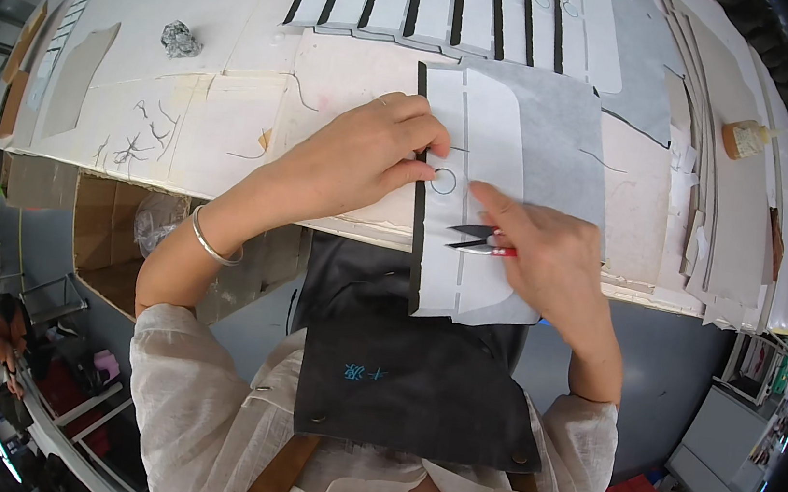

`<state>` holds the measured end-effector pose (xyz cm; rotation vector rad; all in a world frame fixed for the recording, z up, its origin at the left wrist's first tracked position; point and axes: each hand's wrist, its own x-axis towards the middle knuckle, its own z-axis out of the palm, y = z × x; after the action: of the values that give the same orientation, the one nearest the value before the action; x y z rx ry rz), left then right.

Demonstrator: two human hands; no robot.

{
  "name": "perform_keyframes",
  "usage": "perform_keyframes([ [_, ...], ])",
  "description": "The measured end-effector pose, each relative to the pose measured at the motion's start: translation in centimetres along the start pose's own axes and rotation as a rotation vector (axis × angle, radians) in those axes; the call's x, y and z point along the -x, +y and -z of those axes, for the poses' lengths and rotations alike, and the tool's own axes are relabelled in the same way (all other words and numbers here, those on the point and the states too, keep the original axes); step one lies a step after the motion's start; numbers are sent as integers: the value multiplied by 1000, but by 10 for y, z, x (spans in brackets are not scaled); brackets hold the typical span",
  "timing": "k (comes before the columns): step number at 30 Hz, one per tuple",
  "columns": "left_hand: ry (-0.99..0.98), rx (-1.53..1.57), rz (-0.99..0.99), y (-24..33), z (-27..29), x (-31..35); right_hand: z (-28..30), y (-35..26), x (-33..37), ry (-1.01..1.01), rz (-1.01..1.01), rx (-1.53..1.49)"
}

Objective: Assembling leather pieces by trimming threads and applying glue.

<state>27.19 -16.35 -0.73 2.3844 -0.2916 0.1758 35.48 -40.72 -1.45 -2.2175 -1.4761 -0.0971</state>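
In front of me a grey fabric panel with a white backing (505,127) and a black left edge lies flat, its near end hanging over the table's front edge. A small ring outline (443,182) marks its white part. My left hand (391,144) reaches to the black edge, thumb and forefinger pinched together just above the ring; what lies between them is too small to make out. In my right hand (544,249) are thread snips (480,240) with red handles and dark blades apart, pointing left over the panel. The right fingertips rest near the ring.
Several similar panels (436,3) overlap in a row at the back. Loose dark threads (138,144) and a crumpled silvery lump (180,40) lie on the left. An amber container (744,140) stands at right. Below the table is an open cardboard box (108,238).
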Motion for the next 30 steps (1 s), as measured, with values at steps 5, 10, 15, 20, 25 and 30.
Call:
perform_keyframes([
  [5,9,-46,-48,-7,-5,-2,-9,-8,-7,-54,183,184],
  [10,50,-22,28,-6,-10,-3,-9,-9,-7,-77,192,218],
  [15,52,8,20,-8,-11,-1,-8,-9,-6,-96,202,211],
  [20,75,37,108,-3,-7,-1,-14,-7,-3,-44,165,204],
  [25,74,-24,54,6,-5,-2,-15,-6,-3,-26,155,178],
  [30,31,-306,-60,6,-7,-4,-16,-6,-3,-22,154,157],
])
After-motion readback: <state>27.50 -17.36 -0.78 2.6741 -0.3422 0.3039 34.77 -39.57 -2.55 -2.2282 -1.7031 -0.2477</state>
